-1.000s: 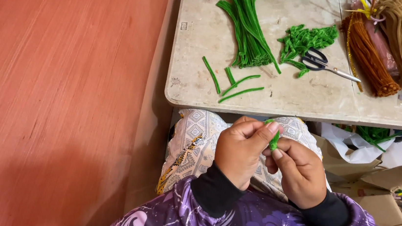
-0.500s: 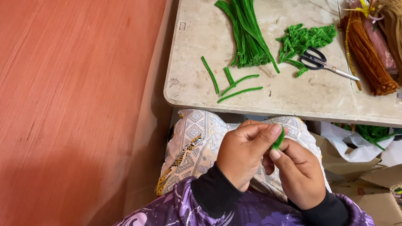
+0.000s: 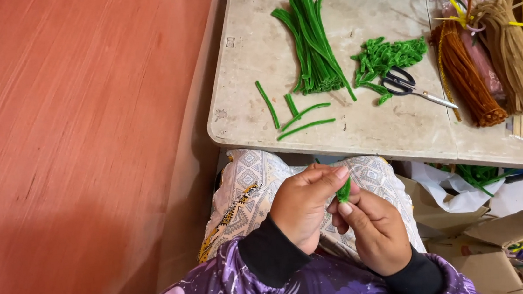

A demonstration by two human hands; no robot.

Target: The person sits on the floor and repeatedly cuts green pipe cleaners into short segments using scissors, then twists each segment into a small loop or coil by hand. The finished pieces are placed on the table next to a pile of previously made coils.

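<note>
On the left, four loose green stem pieces [image 3: 297,115] lie near the front edge of the counter [image 3: 234,66]. Below them, over my lap, my left hand [image 3: 302,207] is curled closed, thumb and forefinger pinching the small green piece [image 3: 344,190]. My right hand [image 3: 372,232] meets it from below, fingertips closed on the same piece, so it sits touching both hands. To bend it well, I judge I need a firm pinch close to the fold and a slow twist. Further right lie the long green bundle [image 3: 312,40], the curled green heap [image 3: 387,58] and the scissors [image 3: 412,84].
</note>
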